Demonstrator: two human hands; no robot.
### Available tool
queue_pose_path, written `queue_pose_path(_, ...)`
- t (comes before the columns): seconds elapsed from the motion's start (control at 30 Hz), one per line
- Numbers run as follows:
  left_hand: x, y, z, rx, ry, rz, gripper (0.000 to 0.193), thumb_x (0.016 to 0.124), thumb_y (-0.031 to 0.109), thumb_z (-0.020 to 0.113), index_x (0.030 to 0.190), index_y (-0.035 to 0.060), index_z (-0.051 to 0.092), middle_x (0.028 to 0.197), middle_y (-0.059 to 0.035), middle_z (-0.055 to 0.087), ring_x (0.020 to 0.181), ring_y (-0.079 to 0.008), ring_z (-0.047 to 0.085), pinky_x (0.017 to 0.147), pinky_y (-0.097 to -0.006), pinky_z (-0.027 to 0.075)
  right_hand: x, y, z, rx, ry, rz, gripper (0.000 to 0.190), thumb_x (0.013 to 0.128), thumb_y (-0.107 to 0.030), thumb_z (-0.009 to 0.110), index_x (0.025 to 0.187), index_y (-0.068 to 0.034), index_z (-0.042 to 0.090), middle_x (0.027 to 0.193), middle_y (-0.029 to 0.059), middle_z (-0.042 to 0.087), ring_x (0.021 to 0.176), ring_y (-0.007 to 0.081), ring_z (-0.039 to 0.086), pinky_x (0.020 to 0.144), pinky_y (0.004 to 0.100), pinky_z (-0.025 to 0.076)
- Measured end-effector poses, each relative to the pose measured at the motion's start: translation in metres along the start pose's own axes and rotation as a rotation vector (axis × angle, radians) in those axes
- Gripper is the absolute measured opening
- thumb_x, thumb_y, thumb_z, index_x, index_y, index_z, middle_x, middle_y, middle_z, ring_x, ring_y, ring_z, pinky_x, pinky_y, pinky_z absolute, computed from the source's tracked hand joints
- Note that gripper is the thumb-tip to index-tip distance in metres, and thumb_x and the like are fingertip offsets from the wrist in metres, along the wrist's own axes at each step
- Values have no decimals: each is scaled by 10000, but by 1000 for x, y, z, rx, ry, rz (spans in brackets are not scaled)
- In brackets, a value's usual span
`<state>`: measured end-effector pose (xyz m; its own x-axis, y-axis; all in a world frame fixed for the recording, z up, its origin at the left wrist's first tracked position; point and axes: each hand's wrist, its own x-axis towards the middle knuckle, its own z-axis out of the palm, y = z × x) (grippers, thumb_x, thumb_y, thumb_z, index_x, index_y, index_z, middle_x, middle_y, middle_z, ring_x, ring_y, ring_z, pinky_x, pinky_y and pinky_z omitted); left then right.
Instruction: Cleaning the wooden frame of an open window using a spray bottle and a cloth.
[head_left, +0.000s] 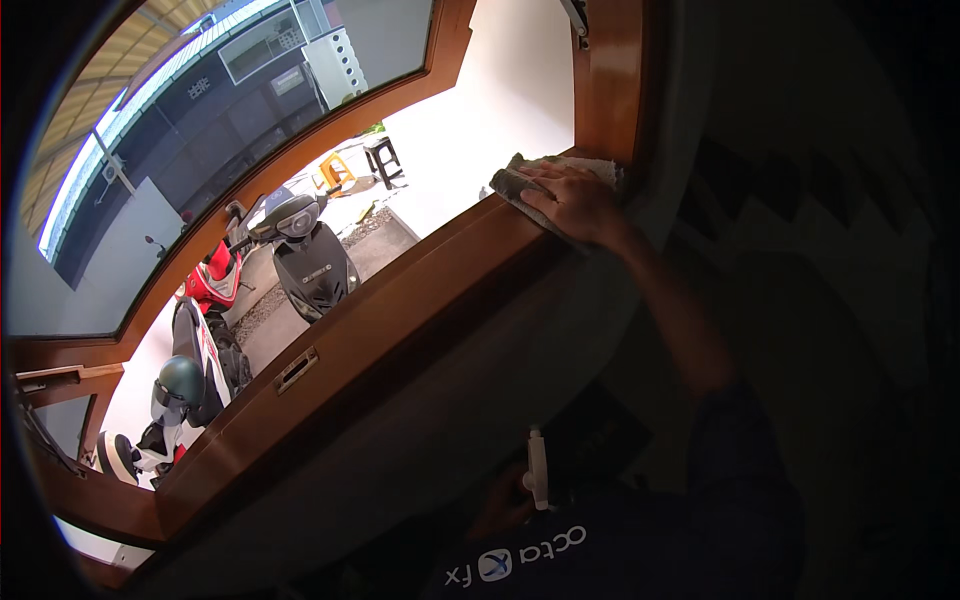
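Observation:
My right hand (574, 199) presses a grey-green cloth (517, 184) onto the right corner of a brown wooden window frame (420, 281), where the sill meets the upright. Its fingers lie over the folded cloth. Low in the view, close to my dark shirt, my left hand (506, 499) is in deep shadow around a spray bottle, whose pale spray head (536, 472) points up. A metal strike plate (297, 370) is set into the sill, left of the cloth.
A glazed wooden sash (300, 142) stands swung outward, with a metal stay (576, 19) at the upper right. Outside are a dark scooter (315, 262), a red motorbike (214, 277), a green helmet (180, 381), and an orange stool (335, 172) beside a black stool (384, 161).

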<state>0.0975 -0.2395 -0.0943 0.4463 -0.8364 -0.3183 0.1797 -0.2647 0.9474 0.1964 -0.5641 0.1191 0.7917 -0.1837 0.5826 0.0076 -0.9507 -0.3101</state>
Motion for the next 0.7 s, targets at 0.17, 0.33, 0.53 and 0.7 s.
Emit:
queue_pose_path(0.17,40,39,9,385,-233,-2,481,750,154,624,1177,71,420,1021,-86,538,970,-194,520,804,-355,423,-11,-27,0,41,-272,-293,442,880,-403,345,1261,-186,391,1326,2,348,1257,228,254,1042,413,148)
queue_pose_path(0.33,64,-4,42,-335,-163,313,592,713,181,687,1216,50,404,832,-31,526,737,-107,478,675,-271,414,4,40,-22,-68,-283,-159,450,877,-385,366,1256,-145,400,1295,36,392,1226,240,315,1020,399,205)
queue_pose_path(0.53,19,43,13,-237,389,356,463,739,135,644,1152,64,446,806,-19,521,686,-94,473,618,-248,408,10,-15,-9,37,-289,-74,353,858,-330,432,1095,-92,539,1101,126,540,1017,253,519,900,366,392)
queue_pose_path(0.7,-40,95,-24,-274,400,640,335,768,13,599,1064,63,450,735,-20,481,547,-65,432,461,-248,340,96,-8,-34,1742,-32,471,425,863,-409,437,1086,-53,497,1015,71,563,935,189,538,807,340,448)
